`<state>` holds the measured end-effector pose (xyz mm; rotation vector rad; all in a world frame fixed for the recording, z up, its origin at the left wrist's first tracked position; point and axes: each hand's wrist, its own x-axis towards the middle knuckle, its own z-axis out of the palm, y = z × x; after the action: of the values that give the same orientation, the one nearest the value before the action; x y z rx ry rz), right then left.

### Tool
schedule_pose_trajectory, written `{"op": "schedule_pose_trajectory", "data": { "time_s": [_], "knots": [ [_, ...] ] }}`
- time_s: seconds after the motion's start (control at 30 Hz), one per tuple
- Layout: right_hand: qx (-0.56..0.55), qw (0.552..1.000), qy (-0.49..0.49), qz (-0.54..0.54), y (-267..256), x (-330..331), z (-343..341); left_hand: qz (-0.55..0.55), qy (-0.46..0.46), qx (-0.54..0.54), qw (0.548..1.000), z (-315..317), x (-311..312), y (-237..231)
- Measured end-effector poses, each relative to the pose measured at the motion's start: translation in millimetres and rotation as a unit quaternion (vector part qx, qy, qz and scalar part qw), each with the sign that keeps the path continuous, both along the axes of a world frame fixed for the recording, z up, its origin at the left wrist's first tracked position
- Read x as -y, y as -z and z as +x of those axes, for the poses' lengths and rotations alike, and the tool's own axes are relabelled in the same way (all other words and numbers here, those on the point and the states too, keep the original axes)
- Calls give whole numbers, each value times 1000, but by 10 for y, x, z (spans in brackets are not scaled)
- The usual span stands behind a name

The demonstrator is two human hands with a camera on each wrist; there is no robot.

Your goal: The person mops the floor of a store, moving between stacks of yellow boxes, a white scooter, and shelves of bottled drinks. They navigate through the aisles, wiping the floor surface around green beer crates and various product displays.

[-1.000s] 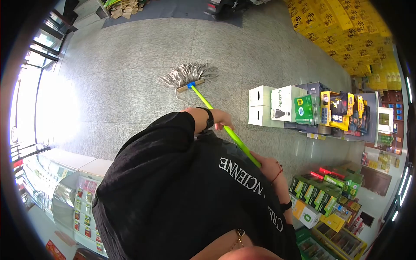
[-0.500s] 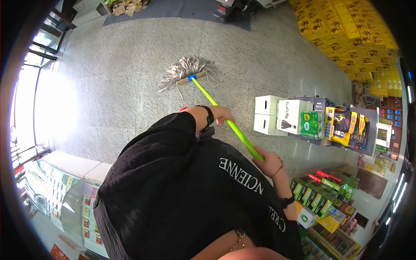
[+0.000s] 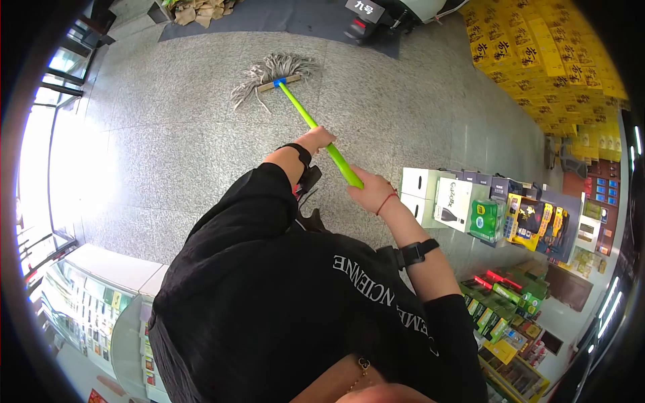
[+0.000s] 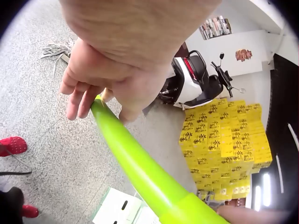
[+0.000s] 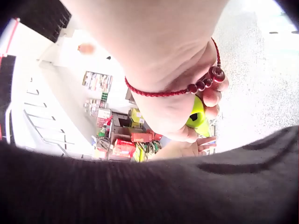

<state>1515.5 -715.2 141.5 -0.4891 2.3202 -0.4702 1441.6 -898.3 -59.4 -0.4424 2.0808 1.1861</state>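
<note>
A mop with grey strands (image 3: 285,66) lies on the speckled floor, joined by a blue clip to a bright green handle (image 3: 299,106). Partway down the handle, my left hand (image 3: 316,140) grips it; in the left wrist view that hand (image 4: 117,65) has its fingers bent round the green handle (image 4: 140,163). My right hand (image 3: 371,191) holds the handle's upper end, close to my body. The right wrist view shows this hand (image 5: 187,112) curled round the green end (image 5: 198,116), below a red beaded bracelet.
White boxes (image 3: 418,191) and stacked goods stand at the right. Yellow cartons (image 3: 537,54) fill the upper right. A scooter (image 3: 376,17) is parked on a dark mat (image 3: 282,23) at the top. A glass display counter (image 3: 87,302) stands lower left.
The mop head has moved away from me and slightly left. Both hands have moved forward with the handle, the right arm reaching further out from the body.
</note>
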Motion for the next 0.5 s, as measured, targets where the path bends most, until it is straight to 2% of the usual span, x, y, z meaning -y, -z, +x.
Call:
{"op": "schedule_pose_trajectory", "data": {
  "time_s": [0.1, 0.23, 0.3, 0.4, 0.43, 0.5],
  "knots": [
    [-19, 1000, -20, -6, 26, 189, -63, -28, -47, 3, 999, -73, 134, 43],
    [3, 1000, -23, 1, 48, 221, 43, -15, -24, 16, 999, -9, 191, 118],
    [15, 997, -48, 58, 11, 186, 182, -26, 36, 30, 999, 118, 143, 56],
    [39, 997, -40, 56, -101, 29, 430, -35, 81, 44, 995, 360, -15, -114],
    [37, 997, -39, 55, -131, -67, 537, -37, 126, 32, 991, 440, -90, -75],
    [21, 998, -49, 16, -174, -292, 730, -37, 135, 44, 989, 617, -261, -73]
  ]
}}
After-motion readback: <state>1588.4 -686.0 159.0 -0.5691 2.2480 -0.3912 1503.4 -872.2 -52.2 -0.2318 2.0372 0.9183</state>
